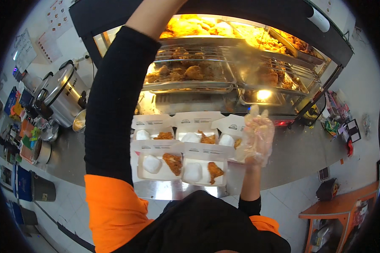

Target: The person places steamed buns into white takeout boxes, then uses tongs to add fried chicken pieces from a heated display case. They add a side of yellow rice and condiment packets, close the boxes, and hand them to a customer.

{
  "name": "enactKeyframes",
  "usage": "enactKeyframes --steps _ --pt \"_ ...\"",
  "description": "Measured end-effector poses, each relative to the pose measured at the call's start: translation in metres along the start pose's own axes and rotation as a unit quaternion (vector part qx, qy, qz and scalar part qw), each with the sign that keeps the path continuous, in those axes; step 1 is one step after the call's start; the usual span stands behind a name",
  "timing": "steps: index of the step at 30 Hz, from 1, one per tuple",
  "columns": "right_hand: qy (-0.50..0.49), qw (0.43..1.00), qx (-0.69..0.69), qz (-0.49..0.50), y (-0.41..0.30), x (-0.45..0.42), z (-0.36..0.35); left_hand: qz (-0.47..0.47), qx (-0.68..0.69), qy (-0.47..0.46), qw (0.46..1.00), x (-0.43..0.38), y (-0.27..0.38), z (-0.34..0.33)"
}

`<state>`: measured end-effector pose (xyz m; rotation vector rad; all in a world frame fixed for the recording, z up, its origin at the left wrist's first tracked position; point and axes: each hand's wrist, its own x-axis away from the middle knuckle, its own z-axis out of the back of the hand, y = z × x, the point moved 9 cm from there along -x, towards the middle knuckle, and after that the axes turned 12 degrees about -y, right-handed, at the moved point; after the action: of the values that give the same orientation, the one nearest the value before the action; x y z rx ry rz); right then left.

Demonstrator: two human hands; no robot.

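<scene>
My left arm reaches up across the display, and my left hand is out of view past the top edge. My right hand [259,136], in a clear plastic glove, is raised with its fingers extended in front of the rightmost back carton [229,126], partly covering it. I see nothing in its grasp; whether it touches the carton is unclear. Several white cardboard meal boxes stand lids-up in two rows, including a front left box [159,178] and a front right box [205,183]. Each holds a white wrapped packet [152,164] beside a fried chicken piece [215,172].
A lit food warmer [196,41] with trays of fried food [193,72] rises behind the boxes. Left on the steel counter [66,155] are a large metal cooker [65,93] and a metal pot [41,151]. Plastic packets [332,126] lie at right.
</scene>
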<state>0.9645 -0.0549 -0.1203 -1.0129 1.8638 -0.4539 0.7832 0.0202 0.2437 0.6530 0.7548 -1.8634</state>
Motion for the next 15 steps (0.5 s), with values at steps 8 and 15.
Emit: enactKeyframes --steps 8,15 --pt "0.133 0.948 -0.278 0.085 0.024 0.052 -0.057 -0.246 0.325 -0.076 0.910 0.172 0.037 -0.023" --pt "-0.095 0.992 -0.085 0.004 0.091 0.082 -0.198 -0.025 0.280 -0.039 0.959 0.389 -0.034 -0.107"
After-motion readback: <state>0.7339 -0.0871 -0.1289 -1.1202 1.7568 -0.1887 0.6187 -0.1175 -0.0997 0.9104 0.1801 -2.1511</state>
